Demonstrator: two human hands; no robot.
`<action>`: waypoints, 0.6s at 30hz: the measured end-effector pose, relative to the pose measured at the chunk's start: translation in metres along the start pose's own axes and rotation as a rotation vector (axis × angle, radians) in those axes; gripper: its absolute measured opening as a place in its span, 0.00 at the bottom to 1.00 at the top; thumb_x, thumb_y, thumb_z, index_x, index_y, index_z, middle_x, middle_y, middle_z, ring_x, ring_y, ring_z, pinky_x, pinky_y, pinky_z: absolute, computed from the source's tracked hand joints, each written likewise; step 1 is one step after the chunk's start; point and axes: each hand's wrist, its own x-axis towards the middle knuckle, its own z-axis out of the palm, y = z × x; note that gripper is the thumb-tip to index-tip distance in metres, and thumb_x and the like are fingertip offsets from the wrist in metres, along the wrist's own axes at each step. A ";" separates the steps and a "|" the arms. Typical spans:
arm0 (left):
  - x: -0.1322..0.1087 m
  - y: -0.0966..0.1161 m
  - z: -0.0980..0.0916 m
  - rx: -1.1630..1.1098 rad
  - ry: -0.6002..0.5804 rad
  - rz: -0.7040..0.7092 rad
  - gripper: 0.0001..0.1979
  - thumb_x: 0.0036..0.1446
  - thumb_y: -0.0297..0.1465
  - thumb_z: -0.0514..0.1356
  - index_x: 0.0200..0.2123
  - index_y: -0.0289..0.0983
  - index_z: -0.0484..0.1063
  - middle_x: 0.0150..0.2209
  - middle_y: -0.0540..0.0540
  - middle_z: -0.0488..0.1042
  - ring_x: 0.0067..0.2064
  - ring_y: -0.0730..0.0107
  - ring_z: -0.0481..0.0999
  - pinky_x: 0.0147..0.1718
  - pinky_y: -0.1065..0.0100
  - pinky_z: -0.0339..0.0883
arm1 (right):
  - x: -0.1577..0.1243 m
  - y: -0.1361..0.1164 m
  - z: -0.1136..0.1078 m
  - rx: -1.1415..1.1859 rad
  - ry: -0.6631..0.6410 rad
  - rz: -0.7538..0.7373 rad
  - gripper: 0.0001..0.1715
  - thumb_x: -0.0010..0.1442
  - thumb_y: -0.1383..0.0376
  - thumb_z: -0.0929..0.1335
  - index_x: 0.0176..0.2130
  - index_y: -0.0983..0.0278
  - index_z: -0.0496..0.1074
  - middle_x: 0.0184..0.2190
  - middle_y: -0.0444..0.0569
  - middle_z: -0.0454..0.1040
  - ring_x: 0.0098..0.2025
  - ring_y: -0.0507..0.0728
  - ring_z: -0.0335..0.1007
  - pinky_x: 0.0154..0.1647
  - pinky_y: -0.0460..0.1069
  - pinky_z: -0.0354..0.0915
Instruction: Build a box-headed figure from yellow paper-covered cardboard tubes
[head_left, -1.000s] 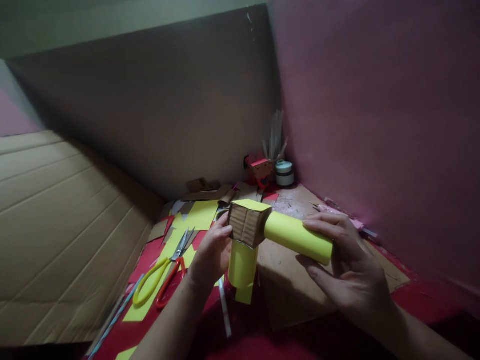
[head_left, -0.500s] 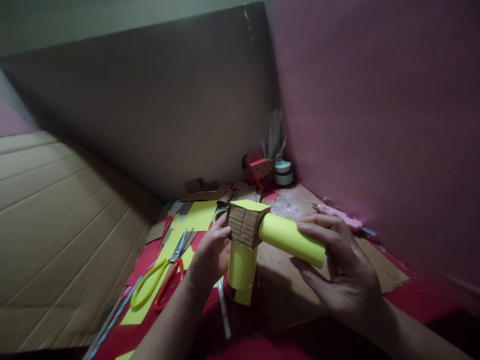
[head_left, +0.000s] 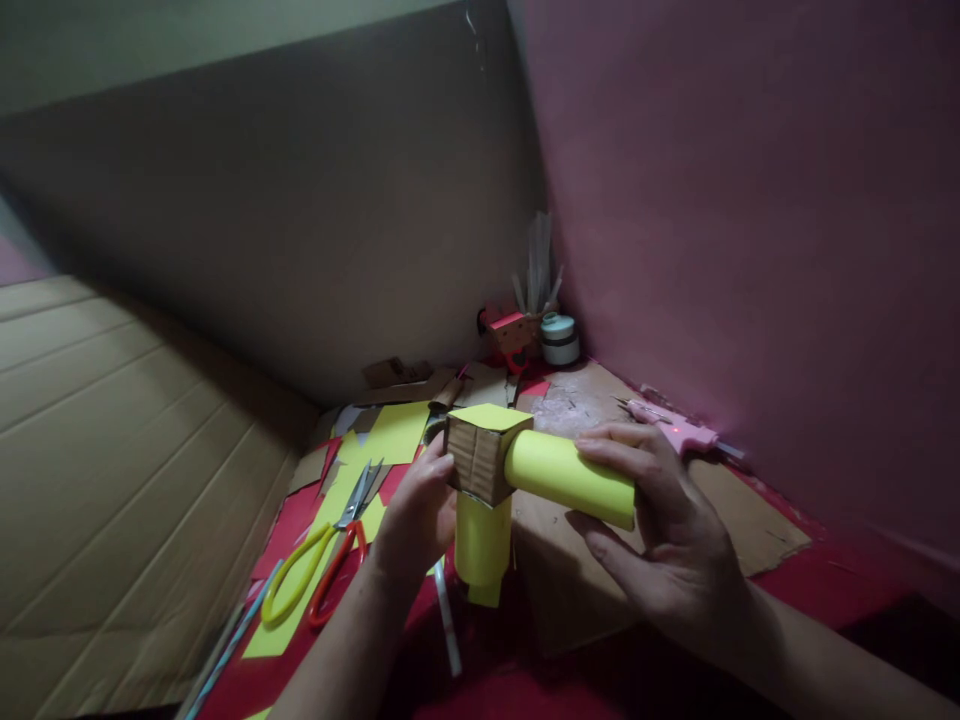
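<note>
The work in hand looks like a joining step. The left hand (head_left: 416, 515) grips the cube (head_left: 474, 468) of corrugated cardboard from its left side, fingers wrapped behind and thumb on the near face. The right hand (head_left: 667, 560) holds the tube (head_left: 566, 478) of yellow paper, fingers curled over its outer end and thumb beneath, with the inner end butted against the cube's right face. The piece is held in the air above the cardboard sheet (head_left: 750, 525), just in front of the person. A yellow square caps the cube, and a lower tube (head_left: 482, 535) hangs from its underside. Whether the side tube is already fixed or only pressed in place cannot be told. As I judge it, the next move calls for even pressure along the tube's axis, the tube square to the face and not crushed — thin rolled paper dents easily — with the left hand bracing against the push. The pink glue gun (head_left: 679, 433) lies near the right hand by the wall, its red light on; the scissors (head_left: 322, 560) lie on yellow paper (head_left: 394, 435) to the left.
</note>
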 end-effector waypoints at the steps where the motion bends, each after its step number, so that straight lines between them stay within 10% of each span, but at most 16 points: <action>1: 0.000 -0.001 0.000 0.001 0.013 0.000 0.20 0.54 0.33 0.62 0.51 0.39 0.73 0.45 0.42 0.79 0.51 0.50 0.76 0.49 0.58 0.70 | 0.000 0.000 0.001 0.006 -0.006 0.004 0.28 0.56 0.75 0.68 0.55 0.59 0.64 0.50 0.54 0.64 0.55 0.63 0.62 0.58 0.62 0.61; 18: -0.001 -0.005 -0.007 0.023 0.030 -0.017 0.13 0.51 0.33 0.64 0.40 0.34 0.77 0.38 0.40 0.81 0.50 0.47 0.76 0.49 0.57 0.71 | -0.006 -0.019 0.010 -0.066 -0.002 -0.064 0.36 0.55 0.76 0.69 0.59 0.58 0.59 0.52 0.55 0.65 0.55 0.63 0.65 0.53 0.58 0.69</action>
